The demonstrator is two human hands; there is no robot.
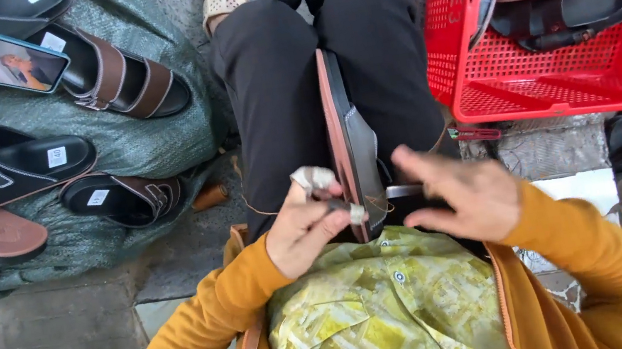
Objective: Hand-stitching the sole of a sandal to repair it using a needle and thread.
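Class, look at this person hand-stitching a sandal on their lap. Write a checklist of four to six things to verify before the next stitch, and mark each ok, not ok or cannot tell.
1. Sandal steady on edge between the knees: ok.
2. Left hand at the sandal's near end, fingers wrapped in tape: ok.
3. Needle gripped in the left hand: cannot tell, too small to see.
4. Thread free of knots: cannot tell; only a thin strand shows by the left hand.
5. Right hand holding the sandal: not ok; it is open beside the strap, fingers spread.
6. Crate of sandals close on the right: ok.
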